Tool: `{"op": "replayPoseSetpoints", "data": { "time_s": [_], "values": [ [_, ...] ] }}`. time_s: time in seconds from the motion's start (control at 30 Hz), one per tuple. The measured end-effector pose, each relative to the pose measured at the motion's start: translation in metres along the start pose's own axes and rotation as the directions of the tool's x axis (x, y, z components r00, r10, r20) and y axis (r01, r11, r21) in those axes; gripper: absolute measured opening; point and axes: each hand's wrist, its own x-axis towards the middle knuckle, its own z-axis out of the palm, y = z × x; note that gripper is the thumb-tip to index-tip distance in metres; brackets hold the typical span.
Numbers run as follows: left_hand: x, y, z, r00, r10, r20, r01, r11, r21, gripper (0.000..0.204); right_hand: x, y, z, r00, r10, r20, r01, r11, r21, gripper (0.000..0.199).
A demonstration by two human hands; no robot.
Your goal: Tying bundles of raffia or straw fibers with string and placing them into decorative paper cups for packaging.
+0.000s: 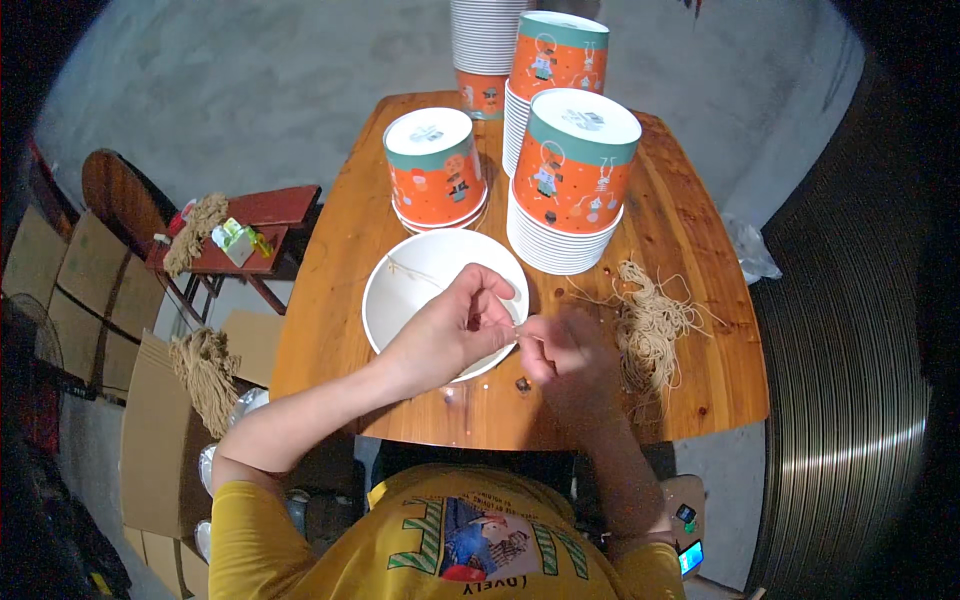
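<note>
Around mid-frame, the left hand [462, 325] and right hand [568, 355] have fingers pinched on a thin strand [518, 337], super tiny tbh, by the white bowl [395, 310]; messy tan string [652, 335] sits center right on the counter [325, 330], orange tubs [575, 165] up top

Paper tubs [578, 172] are loud orange with a teal-green band, white ends and little cartoon figures printed on. Bowl [405, 305] is just plain white. String [652, 335] is beige, kinda oatmeal. Table [725, 370] is warm honey-brown with streaky wood grain. Shirt [350, 560] is mustard yellow with green striped lettering, bench [285, 208] is dark red, wall [290, 90] is blotchy grey.
</note>
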Motion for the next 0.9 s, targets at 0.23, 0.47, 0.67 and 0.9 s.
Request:
{"op": "replayPoseSetpoints", "data": {
  "time_s": [0.23,0.47,0.67,0.9],
  "values": [
    [-0.003,0.000,0.003,0.992,0.123,-0.008,-0.119,0.973,0.198,0.025,0.018,0.010,-0.012,0.787,0.324,0.525,-0.609,0.539,0.581,0.005],
    [-0.001,-0.006,-0.001,0.991,0.131,-0.008,-0.128,0.975,0.181,0.023,0.008,0.010,-0.006,0.772,0.368,0.518,-0.635,0.465,0.616,0.005],
    [-0.002,-0.001,0.001,0.995,0.101,-0.018,-0.095,0.970,0.222,0.025,0.002,-0.004,-0.005,0.870,0.381,0.312,-0.492,0.686,0.536,0.004],
    [-0.005,0.002,-0.001,0.999,0.016,0.038,-0.026,0.966,0.256,0.027,0.005,-0.009,-0.006,0.843,0.444,0.303,-0.537,0.679,0.500,0.003]
  ]
}}
